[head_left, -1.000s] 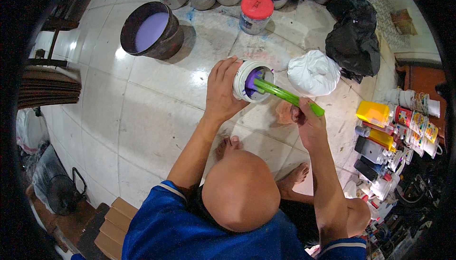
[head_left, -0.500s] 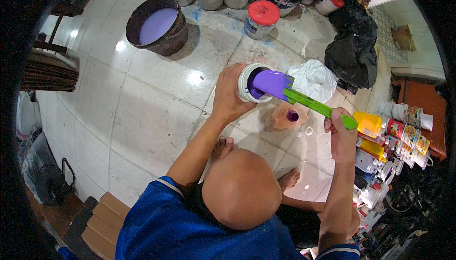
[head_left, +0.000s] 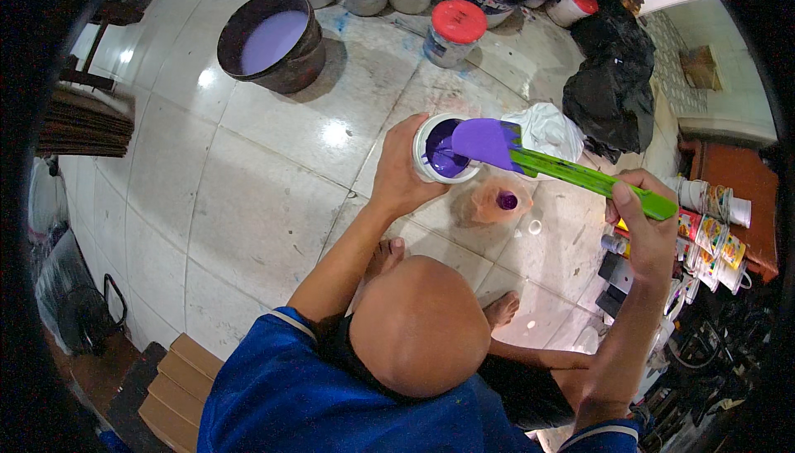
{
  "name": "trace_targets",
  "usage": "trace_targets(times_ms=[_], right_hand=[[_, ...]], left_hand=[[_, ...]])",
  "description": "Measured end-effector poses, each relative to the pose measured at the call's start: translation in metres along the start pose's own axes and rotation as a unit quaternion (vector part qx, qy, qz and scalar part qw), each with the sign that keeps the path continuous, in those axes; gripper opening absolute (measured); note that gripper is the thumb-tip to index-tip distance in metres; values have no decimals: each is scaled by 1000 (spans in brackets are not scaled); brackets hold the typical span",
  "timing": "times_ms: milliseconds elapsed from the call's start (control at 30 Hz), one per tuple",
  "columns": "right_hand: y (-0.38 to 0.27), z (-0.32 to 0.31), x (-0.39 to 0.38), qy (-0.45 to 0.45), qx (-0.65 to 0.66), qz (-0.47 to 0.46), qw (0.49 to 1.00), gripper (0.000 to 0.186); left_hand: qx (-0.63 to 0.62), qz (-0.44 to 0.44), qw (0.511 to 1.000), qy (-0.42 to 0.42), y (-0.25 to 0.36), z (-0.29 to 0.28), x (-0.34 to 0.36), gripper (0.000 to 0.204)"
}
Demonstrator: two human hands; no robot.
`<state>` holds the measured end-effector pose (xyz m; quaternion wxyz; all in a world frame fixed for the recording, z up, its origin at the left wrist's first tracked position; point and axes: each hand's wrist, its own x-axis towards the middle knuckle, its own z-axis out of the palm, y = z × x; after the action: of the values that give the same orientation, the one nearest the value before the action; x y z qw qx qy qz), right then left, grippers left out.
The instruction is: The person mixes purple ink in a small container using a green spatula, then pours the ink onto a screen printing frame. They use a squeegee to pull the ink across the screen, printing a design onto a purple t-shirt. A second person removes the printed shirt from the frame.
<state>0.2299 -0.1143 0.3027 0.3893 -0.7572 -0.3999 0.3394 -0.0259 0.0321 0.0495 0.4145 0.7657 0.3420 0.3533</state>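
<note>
My left hand [head_left: 399, 167] is wrapped round a white plastic tub [head_left: 454, 178] and holds it tilted. Dark purple paint [head_left: 439, 137] coats the inside. In my right hand [head_left: 646, 219] is the handle of a green spatula [head_left: 584, 175], gripped near its end. Lighter purple paint [head_left: 489, 142] covers its blade. The blade's tip is over the tub's right rim, and purple paint trails from it into the tub. Below the tub, an orange translucent plastic bag [head_left: 484, 204] lies on the floor with a small dark purple opening [head_left: 507, 199] in its middle.
A dark bucket [head_left: 302, 72] of pale lilac liquid stands at the far left. A red-lidded tub [head_left: 455, 24] is beyond my hands. White cloth [head_left: 555, 134] and black plastic bags [head_left: 613, 97] lie at right, near stacked containers [head_left: 716, 242]. Cardboard [head_left: 178, 383] is at lower left.
My right hand has moved right with the spatula, drawing its blade back toward the tub's rim. More of the tub's inside shows. My left hand stays nearly in place.
</note>
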Motion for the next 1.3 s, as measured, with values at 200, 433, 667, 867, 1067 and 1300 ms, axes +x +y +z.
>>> trace_targets(times_ms=[200,433,667,867,1067,1300], right_hand=[[-16,46,35,-124,-214,-165,955,23],[2,85,64,-301,-344,-226,860,11],[-1,92,77,-305,-346,-242,854,20],[11,88,95,-277,-314,-195,887,27],[139,25,47,-217,-195,42,956,35],[338,58,-47,45,-372,164,913,52]], left_hand=[[-23,-18,999,-33,4,1,-6,116],[-29,-1,998,-47,7,-2,-7,121],[-73,-29,996,-47,5,3,-12,113],[-125,-73,988,-61,-4,19,-18,110],[-273,-121,954,-21,-35,29,-5,103],[-189,-113,975,-22,-76,40,15,109]])
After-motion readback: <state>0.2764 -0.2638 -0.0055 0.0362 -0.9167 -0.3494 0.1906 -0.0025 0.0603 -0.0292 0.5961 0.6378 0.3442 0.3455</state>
